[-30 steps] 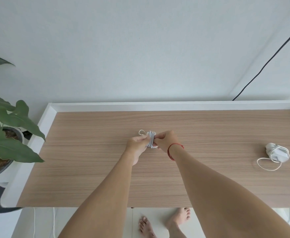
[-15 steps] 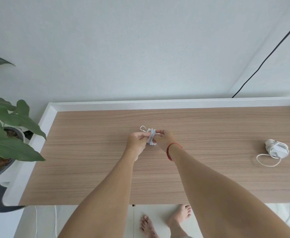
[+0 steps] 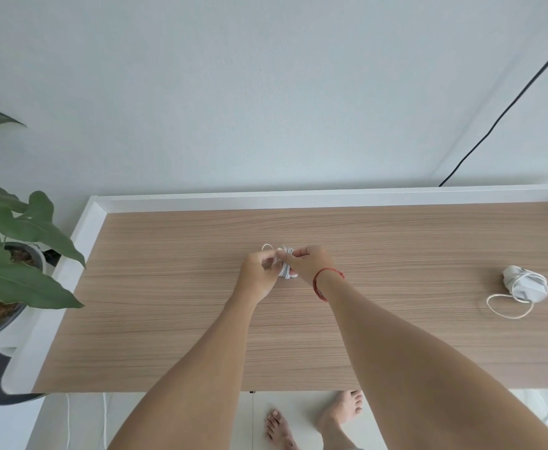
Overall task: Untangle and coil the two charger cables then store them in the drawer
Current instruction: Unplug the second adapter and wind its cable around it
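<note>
- A person stands at a wood-topped bench (image 3: pixel 168 303) with a raised white rim along its back and left sides, both bare arms reaching over its front edge.
- The two hands meet above the middle of the bench, a little toward its back edge.
- Between them is a small white coiled cable (image 3: pixel 287 271), wound into a tight bundle and held just above the benchtop; I cannot tell whether it touches the wood.
- The right hand (image 3: pixel 308 264) grasps the bundle from the right side, fingers curled over it and a fingertip showing beneath it.
- The left hand (image 3: pixel 259 274) is curled in from the left, its fingertips pinching the strands at the bundle's left edge.
- A small loose loop (image 3: pixel 267 246) of the same cable pokes out on the side nearer the bench's back edge.
- A red string bracelet (image 3: pixel 323 282) circles the right wrist.
- The second charger (image 3: pixel 522 284) lies near the right end of the bench, well apart from the hands: a white plug with cable wrapped round it and one slack loop trailing on the wood toward the front edge.
- Off the left end of the bench stands a potted plant (image 3: pixel 16 254) with broad green leaves.
- A black wire (image 3: pixel 506 112) runs down the wall and drops behind the bench's back right corner.
- Two bare feet (image 3: pixel 311 420) show on the floor below the front edge.
</note>
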A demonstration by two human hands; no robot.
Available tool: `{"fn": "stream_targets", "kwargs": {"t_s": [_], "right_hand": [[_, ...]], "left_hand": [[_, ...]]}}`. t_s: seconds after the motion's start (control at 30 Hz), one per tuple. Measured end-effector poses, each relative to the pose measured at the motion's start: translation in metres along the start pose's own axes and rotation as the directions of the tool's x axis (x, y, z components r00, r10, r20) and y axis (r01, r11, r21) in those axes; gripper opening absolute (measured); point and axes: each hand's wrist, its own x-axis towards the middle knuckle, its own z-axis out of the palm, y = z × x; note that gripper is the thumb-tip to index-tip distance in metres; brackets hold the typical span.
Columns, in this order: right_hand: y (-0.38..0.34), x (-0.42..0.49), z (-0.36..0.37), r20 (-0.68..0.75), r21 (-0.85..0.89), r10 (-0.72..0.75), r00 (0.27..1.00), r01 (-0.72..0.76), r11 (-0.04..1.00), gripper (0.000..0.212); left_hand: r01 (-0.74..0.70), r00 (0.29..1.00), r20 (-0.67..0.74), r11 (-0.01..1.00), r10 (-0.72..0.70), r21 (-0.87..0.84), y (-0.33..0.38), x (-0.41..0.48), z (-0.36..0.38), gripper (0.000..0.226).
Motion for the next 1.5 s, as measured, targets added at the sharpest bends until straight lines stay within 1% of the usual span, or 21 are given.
{"fn": "stream_targets", "kwargs": {"t_s": [0.1,0.17,0.27,0.33,0.4,0.47,0.57,0.6,0.67,0.7,0.8,0.87,0.97,1.03,1.1,1.23,1.33,1.37,1.43,1.5], "right_hand": [[-0.006,0.001,0.004,-0.035,-0.048,0.004,0.999,-0.006,0.999,0.032],[-0.009,0.001,0.008,-0.102,-0.044,0.011,0.995,-0.015,0.999,0.03],[-0.009,0.004,0.01,-0.198,0.041,0.053,0.979,-0.046,0.998,0.021],[-0.01,0.004,0.012,-0.233,0.089,0.081,0.969,-0.062,0.994,0.031],[-0.012,0.004,0.013,-0.243,0.094,0.081,0.967,-0.059,0.994,0.038],[-0.013,0.003,0.008,-0.222,0.034,0.041,0.974,-0.034,0.999,0.04],[-0.008,-0.002,-0.006,-0.119,-0.137,-0.078,0.99,0.062,0.989,0.044],[-0.005,-0.002,-0.009,-0.061,-0.15,-0.12,0.991,0.11,0.983,0.043],[0.0,-0.005,-0.011,0.044,-0.105,-0.177,0.983,0.181,0.978,0.034],[0.002,-0.004,-0.009,0.053,-0.082,-0.185,0.981,0.189,0.979,0.031],[0.002,-0.001,0.0,-0.053,-0.05,-0.157,0.986,0.155,0.987,0.03],[0.004,-0.001,0.008,-0.133,-0.03,-0.136,0.982,0.133,0.991,0.034],[0.002,-0.001,0.013,-0.179,0.009,-0.109,0.978,0.113,0.994,0.032],[-0.003,-0.001,0.01,-0.169,0.0,-0.087,0.982,0.089,0.996,0.03],[-0.009,-0.001,0.005,-0.143,-0.045,-0.065,0.988,0.059,0.997,0.028],[-0.022,0.005,0.001,-0.102,-0.165,0.035,0.994,-0.051,0.985,0.024],[-0.026,0.009,0.0,-0.088,-0.195,0.072,0.994,-0.088,0.977,0.029],[-0.026,0.01,0.0,-0.081,-0.197,0.074,0.994,-0.089,0.976,0.029],[-0.023,0.012,0.001,-0.074,-0.174,0.078,0.994,-0.09,0.981,0.035],[-0.023,0.012,0.0,-0.074,-0.177,0.087,0.993,-0.099,0.979,0.033]], "left_hand": [[0.003,1.0,-0.005,0.999,-0.002,0.044,-0.003,0.001,0.003,0.014],[0.025,0.999,-0.034,0.997,-0.022,0.075,-0.006,0.003,0.005,0.016],[0.004,0.996,-0.084,0.989,0.009,0.146,-0.008,0.002,0.005,0.019],[-0.014,0.993,-0.114,0.986,0.034,0.166,-0.01,0.001,0.008,0.018],[-0.034,0.987,-0.15,0.984,0.06,0.174,-0.013,0.001,0.011,0.017],[-0.043,0.983,-0.17,0.984,0.073,0.171,-0.018,0.001,0.011,0.015],[-0.081,0.984,-0.138,0.978,0.109,0.193,-0.027,0.002,0.005,0.012],[-0.099,0.984,-0.128,0.975,0.126,0.2,-0.028,0.003,0.004,0.011],[-0.126,0.977,-0.142,0.971,0.156,0.204,-0.028,0.006,0.005,0.011],[-0.133,0.972,-0.162,0.97,0.167,0.205,-0.026,0.006,0.007,0.012],[-0.155,0.953,-0.222,0.961,0.207,0.231,-0.024,0.003,0.012,0.014],[-0.183,0.938,-0.241,0.947,0.248,0.263,-0.026,-0.002,0.014,0.014],[-0.225,0.923,-0.242,0.931,0.298,0.287,-0.03,-0.007,0.011,0.013],[-0.238,0.928,-0.212,0.925,0.307,0.296,-0.03,-0.007,0.007,0.013],[-0.24,0.942,-0.157,0.923,0.296,0.301,-0.025,-0.005,0.005,0.015],[-0.152,0.986,-0.031,0.961,0.164,0.233,-0.011,-0.009,0.001,0.034],[-0.115,0.991,-0.031,0.955,0.129,0.274,-0.012,-0.008,0.0,0.047],[-0.119,0.99,-0.045,0.953,0.137,0.278,-0.012,-0.007,0.0,0.045],[-0.142,0.984,-0.066,0.956,0.164,0.257,-0.012,-0.003,0.001,0.033],[-0.144,0.984,-0.071,0.96,0.166,0.24,-0.008,0.002,-0.001,0.024]]}}
